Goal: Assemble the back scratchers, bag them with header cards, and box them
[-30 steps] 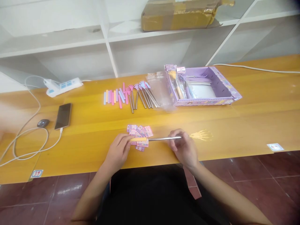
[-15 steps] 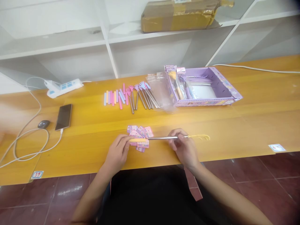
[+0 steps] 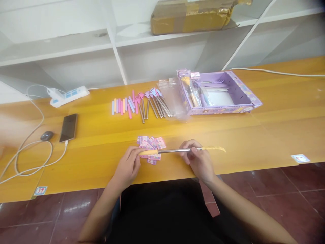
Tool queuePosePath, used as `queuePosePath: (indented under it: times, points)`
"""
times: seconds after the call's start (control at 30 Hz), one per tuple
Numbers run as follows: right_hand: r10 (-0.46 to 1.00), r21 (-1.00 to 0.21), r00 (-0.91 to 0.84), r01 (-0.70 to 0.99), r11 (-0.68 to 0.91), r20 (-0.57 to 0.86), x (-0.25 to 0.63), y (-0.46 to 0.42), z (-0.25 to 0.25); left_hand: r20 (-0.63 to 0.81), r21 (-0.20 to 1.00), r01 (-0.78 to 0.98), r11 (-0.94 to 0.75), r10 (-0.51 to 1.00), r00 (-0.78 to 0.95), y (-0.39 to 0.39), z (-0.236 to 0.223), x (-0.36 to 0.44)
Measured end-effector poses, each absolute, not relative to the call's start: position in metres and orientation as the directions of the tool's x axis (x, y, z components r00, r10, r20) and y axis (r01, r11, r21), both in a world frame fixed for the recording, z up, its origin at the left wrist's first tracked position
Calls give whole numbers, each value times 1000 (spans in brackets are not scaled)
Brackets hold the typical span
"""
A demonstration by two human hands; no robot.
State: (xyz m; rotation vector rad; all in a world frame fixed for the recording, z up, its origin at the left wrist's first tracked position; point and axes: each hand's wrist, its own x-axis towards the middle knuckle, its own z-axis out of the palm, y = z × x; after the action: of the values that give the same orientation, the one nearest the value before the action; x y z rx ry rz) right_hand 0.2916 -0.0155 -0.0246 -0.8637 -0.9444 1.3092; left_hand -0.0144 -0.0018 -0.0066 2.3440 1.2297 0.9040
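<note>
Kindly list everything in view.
Scratcher: one, yellow-silver, held
Cards: several, pink-purple, centre
Handles: about twelve, pastel, back
Handleless scratchers: several, pastel-silver, back
Bags: several, clear, back
Box: one, purple, back
Bagged scratchers: several, mixed, box
Phone, mouse: one each, dark, left
Power strip: one, white, left
Cables: several, white, table
Labels: two, white, front
Carton: one, brown, shelf
Floor: one, red, bottom
Clothing: one, black, bottom
Left hand: one, on scratcher
Right hand: one, on scratcher

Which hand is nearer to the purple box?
Right. The right hand, pinching the metal rod, is on the near side of the purple box; the left hand, on the yellow handle, is farther off, nearer the person and leftward.
</note>
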Motion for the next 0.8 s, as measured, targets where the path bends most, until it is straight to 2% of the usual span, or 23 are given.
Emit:
queuePosePath:
  times: [0.37, 0.8]
  points:
    - [979, -909, 2, -371, 192, 206, 291, -18, -27, 387, 551, 588, -592, 806, 449, -3, -6, -17]
    - [970, -906, -42, -368, 210, 241, 291, -20, -29, 353, 633, 568, -526, 849, 393, -4, -4, -15]
